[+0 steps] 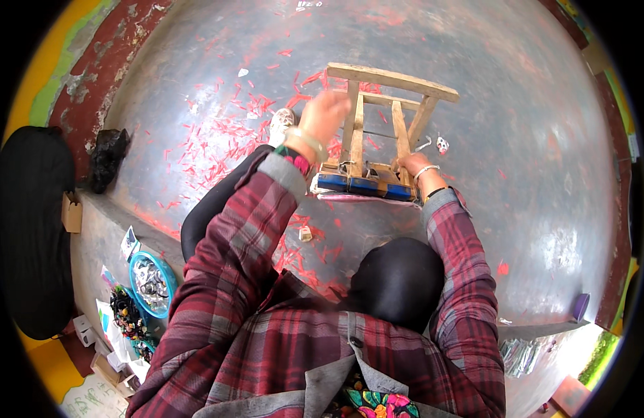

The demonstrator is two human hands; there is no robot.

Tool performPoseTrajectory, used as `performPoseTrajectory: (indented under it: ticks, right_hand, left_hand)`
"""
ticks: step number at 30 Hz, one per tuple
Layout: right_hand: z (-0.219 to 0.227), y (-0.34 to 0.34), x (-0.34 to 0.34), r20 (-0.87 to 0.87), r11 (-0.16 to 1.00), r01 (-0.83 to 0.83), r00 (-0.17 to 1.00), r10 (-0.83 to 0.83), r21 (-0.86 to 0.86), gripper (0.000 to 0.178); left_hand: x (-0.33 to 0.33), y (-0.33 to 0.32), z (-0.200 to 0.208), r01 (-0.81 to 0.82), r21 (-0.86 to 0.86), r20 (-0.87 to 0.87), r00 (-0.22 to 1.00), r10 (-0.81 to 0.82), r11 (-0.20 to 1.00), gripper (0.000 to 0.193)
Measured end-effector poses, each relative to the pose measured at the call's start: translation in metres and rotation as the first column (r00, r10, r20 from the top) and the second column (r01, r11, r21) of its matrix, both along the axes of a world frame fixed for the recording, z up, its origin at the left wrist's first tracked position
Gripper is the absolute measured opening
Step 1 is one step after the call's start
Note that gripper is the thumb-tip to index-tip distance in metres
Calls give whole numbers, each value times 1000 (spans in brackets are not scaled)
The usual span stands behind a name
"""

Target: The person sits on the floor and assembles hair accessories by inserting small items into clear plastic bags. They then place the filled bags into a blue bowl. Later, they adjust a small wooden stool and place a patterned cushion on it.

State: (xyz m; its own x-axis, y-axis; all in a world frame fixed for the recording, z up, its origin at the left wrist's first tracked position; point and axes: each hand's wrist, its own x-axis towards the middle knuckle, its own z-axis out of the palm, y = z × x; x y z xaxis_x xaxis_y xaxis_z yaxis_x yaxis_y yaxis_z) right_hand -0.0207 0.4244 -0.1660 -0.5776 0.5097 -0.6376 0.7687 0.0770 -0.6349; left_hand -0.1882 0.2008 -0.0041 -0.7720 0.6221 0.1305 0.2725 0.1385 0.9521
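Subject seated, plaid sleeves reaching forward, one black-clad knee to each side. Wooden frame [391, 75] lies on the grey floor [531, 146] ahead of both knees: a long crossbar at the far end, slats running back, a blue edge [367, 187] at the near end. Right hand [414, 166], white bracelet [426, 170] at the wrist, is at the frame's right slat, just above the blue edge, and appears to touch it; from where I stand I cannot tell how far its fingers close. Left hand [325, 115], pale bangle [308, 144] below it, is raised beside the left slat, motion-blurred; fingers look extended, close together; contact with the wood cannot be told. Red scraps [217, 155] scattered thickly left of the frame, around a shoe [281, 125]. Small pale box [306, 233] on the floor nearer the knees; red-and-white crumpled piece [442, 145] just right of the frame. Far left: blue basin [173, 284] of silvery items, and a crumpled black bundle [107, 160] near the wall.
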Motion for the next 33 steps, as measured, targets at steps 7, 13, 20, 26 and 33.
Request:
performPoseTrajectory:
  ticks: [7,13,20,26,33]
  right_hand:
    - [0,0,-2,4,965,-91,996,93,244,24]
    - [122,-67,-8,2,690,-283,926,378,666,34]
    - [81,-69,-34,-24,859,-512,859,511,-2,21]
    - [63,-76,-56,293,954,-140,931,219,-266,9]
    - [43,-99,-67,251,968,132,965,-77,-212,16]
  left_hand:
    - [57,-45,-46,367,-561,-59,876,-478,742,31]
    - [51,-48,-54,433,-513,10,866,-500,741,35]
    - [54,-53,-39,469,-496,141,874,-465,731,40]
    - [59,-58,-47,506,-459,264,863,-432,731,47]
    - [55,-63,-57,592,-314,346,799,-492,742,36]
